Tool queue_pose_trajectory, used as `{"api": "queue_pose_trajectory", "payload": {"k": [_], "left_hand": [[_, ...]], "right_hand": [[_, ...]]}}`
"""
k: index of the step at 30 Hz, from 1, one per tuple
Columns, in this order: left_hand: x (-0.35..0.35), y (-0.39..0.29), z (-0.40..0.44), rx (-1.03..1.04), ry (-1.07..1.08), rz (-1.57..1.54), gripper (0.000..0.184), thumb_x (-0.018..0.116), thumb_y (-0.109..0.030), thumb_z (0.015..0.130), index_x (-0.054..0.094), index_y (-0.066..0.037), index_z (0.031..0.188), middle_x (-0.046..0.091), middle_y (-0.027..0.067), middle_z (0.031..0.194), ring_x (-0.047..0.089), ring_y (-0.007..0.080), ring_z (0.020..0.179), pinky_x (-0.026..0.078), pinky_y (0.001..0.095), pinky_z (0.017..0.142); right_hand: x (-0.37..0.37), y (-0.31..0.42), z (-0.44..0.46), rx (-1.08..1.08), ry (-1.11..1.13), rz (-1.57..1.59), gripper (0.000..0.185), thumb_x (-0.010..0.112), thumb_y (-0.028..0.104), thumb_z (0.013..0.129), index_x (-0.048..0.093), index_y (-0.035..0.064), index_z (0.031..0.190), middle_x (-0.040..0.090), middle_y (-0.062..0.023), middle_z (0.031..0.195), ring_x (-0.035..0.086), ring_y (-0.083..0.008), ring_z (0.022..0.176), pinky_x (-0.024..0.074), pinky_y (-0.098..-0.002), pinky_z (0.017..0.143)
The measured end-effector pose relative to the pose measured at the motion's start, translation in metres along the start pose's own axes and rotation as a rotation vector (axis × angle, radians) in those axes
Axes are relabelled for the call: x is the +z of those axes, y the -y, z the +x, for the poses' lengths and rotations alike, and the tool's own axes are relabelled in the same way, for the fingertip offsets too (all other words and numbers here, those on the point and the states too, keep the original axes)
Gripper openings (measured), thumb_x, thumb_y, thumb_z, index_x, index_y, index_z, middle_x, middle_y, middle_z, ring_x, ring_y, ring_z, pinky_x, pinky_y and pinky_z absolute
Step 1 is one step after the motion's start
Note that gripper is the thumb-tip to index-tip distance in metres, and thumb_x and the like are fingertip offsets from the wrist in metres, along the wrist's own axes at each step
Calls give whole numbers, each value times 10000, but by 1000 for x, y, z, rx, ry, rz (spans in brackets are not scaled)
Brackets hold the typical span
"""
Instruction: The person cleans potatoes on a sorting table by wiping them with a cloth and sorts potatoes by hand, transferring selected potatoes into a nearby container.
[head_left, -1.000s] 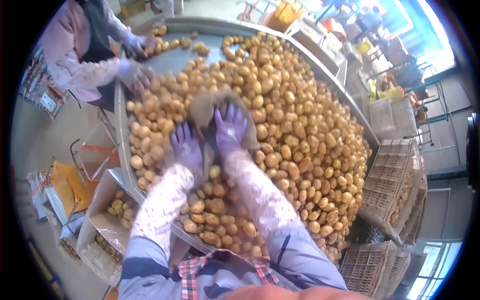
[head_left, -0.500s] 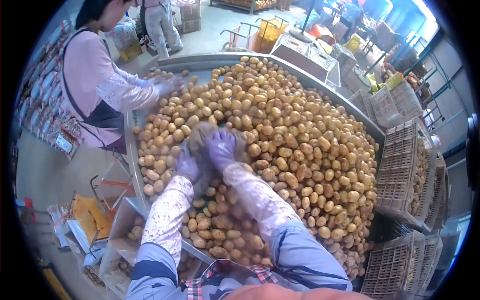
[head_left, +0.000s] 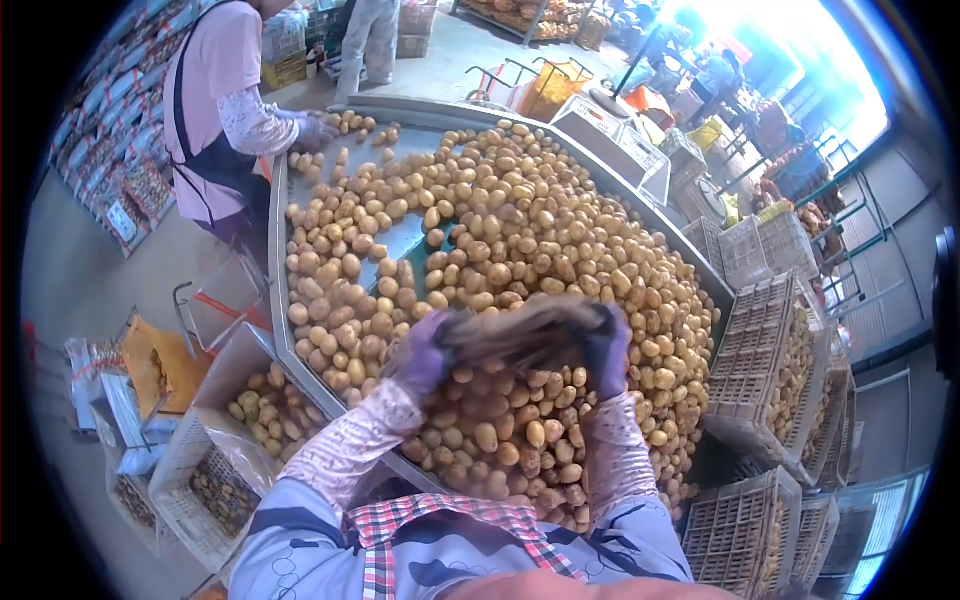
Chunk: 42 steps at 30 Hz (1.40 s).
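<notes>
A brown-grey cloth (head_left: pixel 522 332), smeared by motion, stretches between my two hands above the potatoes (head_left: pixel 540 250). My left hand (head_left: pixel 427 352), in a purple glove, is closed on the cloth's left end. On the other end my right hand (head_left: pixel 608 352), gloved alike, is closed too. Loose potatoes lie beneath the cloth and around both hands, in a wide metal-rimmed sorting table (head_left: pixel 283 262). Bits of the table's bare surface show left of the cloth.
Across the table's far left corner, a co-worker's gloved hand (head_left: pixel 316 130) is among potatoes. Crates of potatoes (head_left: pixel 755 355) are stacked at the right. At the lower left stand a lined crate (head_left: pixel 185 490) and an orange sack (head_left: pixel 165 365). A scale (head_left: pixel 608 103) is beyond the rim.
My hands have moved apart and nearer my body, to the right, drawing the bunched cloth out between them. The co-worker's hands have shifted toward the table's corner. The camera view has turned.
</notes>
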<state>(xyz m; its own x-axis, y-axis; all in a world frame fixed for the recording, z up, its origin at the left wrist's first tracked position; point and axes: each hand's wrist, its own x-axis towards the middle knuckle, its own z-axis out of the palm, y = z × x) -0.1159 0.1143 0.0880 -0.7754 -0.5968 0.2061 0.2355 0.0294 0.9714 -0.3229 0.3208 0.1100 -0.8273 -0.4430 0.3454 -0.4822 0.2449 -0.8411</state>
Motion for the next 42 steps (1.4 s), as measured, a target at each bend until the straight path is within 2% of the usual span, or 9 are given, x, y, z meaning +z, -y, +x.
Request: {"api": "queue_pose_trajectory", "payload": {"k": [4,8,12,19,23,27,38,40,42], "left_hand": [[47,-34,67,370,-39,504,401,620,-58,784,587,-45,1184,571,169,1204,548,334,1116,437,394,958],[96,59,92,157,47,1030,512,571,-329,851,517,-103,1306,442,192,1384,421,404,1264,295,553,1058],[107,146,123,145,241,1380,603,489,-488,863,468,-165,1373,367,190,1461,325,442,1340,186,675,1065],[96,148,178,26,314,1329,667,467,-594,853,450,-207,1396,358,168,1473,277,407,1374,126,582,1125],[80,126,153,-70,475,1331,684,581,-543,789,484,-185,1363,408,159,1430,333,360,1342,179,538,1107],[57,68,102,-16,498,1374,492,643,-376,734,600,-189,1187,528,109,1219,465,324,1161,327,489,966],[1,27,-5,333,252,1091,412,740,-120,619,628,-100,1015,605,112,1019,609,323,885,503,394,739],[-25,31,-23,184,135,652,367,723,-37,633,643,-74,989,625,112,956,628,297,847,507,347,741],[-38,-5,-33,194,73,631,341,705,0,644,650,-50,977,635,110,927,635,276,870,506,327,767]], "right_hand": [[-6,37,78,-249,-216,139,324,642,29,816,581,34,1134,570,-126,1180,550,-234,1081,465,-360,917],[55,-77,137,50,-264,-1329,612,621,322,850,381,183,1396,358,-234,1439,331,-441,1322,277,-596,1030],[112,-97,149,58,5,-1136,511,516,380,885,405,337,1382,308,-231,1466,300,-464,1336,215,-606,1070],[146,-133,224,237,128,-762,483,383,299,956,432,20,1347,364,-232,1429,246,-440,1367,189,-574,1098],[158,-99,185,10,338,-1010,408,474,265,901,547,138,1282,496,-173,1315,386,-391,1269,266,-747,910],[183,-84,107,-16,366,-751,294,499,329,876,675,328,1111,587,-37,1164,479,-266,1169,345,-574,943],[56,-45,-23,-369,31,-282,298,686,253,779,663,51,997,656,-100,989,626,-286,945,487,-357,788],[18,-63,-44,-68,128,-257,231,713,203,805,666,16,932,650,-115,825,633,-263,816,501,-367,778],[-10,-25,-57,31,229,-255,277,655,186,838,632,81,1094,620,-133,1044,591,-297,950,471,-390,865]]}}
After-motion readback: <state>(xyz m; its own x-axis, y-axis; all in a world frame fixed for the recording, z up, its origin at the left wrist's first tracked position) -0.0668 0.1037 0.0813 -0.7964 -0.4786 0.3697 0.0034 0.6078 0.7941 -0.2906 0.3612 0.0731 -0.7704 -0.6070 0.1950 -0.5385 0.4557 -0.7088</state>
